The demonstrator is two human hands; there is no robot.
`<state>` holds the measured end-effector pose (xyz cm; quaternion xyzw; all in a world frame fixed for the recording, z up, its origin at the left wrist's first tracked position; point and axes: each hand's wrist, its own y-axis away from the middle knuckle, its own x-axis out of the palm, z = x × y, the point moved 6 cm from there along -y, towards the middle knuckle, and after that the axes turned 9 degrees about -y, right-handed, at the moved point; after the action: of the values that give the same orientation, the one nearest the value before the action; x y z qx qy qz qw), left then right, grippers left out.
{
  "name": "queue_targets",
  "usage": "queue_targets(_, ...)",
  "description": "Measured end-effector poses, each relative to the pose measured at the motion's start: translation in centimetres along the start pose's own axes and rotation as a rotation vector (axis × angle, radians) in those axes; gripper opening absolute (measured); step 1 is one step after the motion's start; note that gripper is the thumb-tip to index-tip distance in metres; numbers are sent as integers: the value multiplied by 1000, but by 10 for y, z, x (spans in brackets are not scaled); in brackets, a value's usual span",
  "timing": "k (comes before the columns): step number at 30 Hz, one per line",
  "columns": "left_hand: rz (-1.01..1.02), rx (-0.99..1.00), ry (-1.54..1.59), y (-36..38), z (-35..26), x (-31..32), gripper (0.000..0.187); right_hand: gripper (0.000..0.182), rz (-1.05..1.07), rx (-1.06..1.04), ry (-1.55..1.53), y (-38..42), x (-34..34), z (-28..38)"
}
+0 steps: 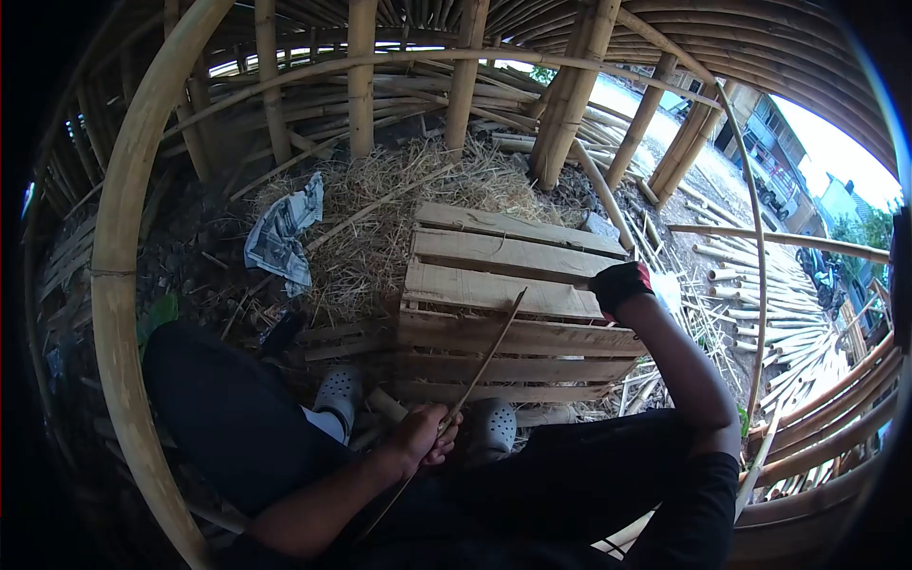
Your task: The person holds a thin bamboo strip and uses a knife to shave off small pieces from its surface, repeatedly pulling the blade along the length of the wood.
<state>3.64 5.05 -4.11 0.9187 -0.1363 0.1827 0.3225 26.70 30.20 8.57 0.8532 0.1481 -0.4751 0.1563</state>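
Bamboo strip (484, 366), thin and pale, is running diagonally from about seven o'clock up toward one o'clock, its tip ending over the wooden pallet (503, 256). Left hand (425, 439) is closing its fingers around the strip low in the middle of the view, just above the dark trousers (228, 418). Right hand (619, 285), wearing a black glove with a red cuff, is resting at three o'clock on the pallet's edge; whether its fingers are curled or flat cannot be told. Grey clogs (489, 426) are sitting near the left hand. Crumpled newspaper (283, 233) is lying at ten o'clock on straw (380, 209).
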Motion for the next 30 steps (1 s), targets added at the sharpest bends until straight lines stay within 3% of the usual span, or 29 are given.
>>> queue_targets(3,-2,-1,-6,0,-1,1,26,19,-162,85,1,2,-9,-7)
queue_targets(4,-7,-1,-10,0,-1,1,26,22,-275,54,-56,10,-22,-5)
queue_targets(8,18,-6,19,-1,1,-1,24,24,-399,1,-267,13,-40,-1)
queue_targets(11,18,4,20,-2,1,-1,24,28,-338,-67,-366,9,-36,6)
queue_targets(13,21,12,19,-2,0,-1,25,32,-478,-272,-589,15,-51,20)
queue_targets(14,21,9,21,-2,1,-1,25,36,-254,-293,-645,11,-44,27)
queue_targets(15,20,14,32,-2,1,-2,25,37,-291,-430,-628,20,-49,42)
queue_targets(17,19,14,43,-1,1,-2,24,35,-93,-465,-712,34,-51,81)
queue_targets(19,-29,38,32,0,-4,-4,24,32,-31,-473,-746,61,-60,116)
queue_targets(20,-32,34,29,0,-5,-4,24,32,-32,-473,-752,66,-49,127)
queue_targets(22,-260,51,-66,3,-6,-15,28,26,-323,-725,-668,80,-43,154)
queue_targets(25,-330,92,-130,2,-3,-21,24,21,-254,-649,-832,79,-40,160)
queue_targets(30,-400,85,-325,10,-10,-17,32,19,-170,-658,-789,74,-30,158)
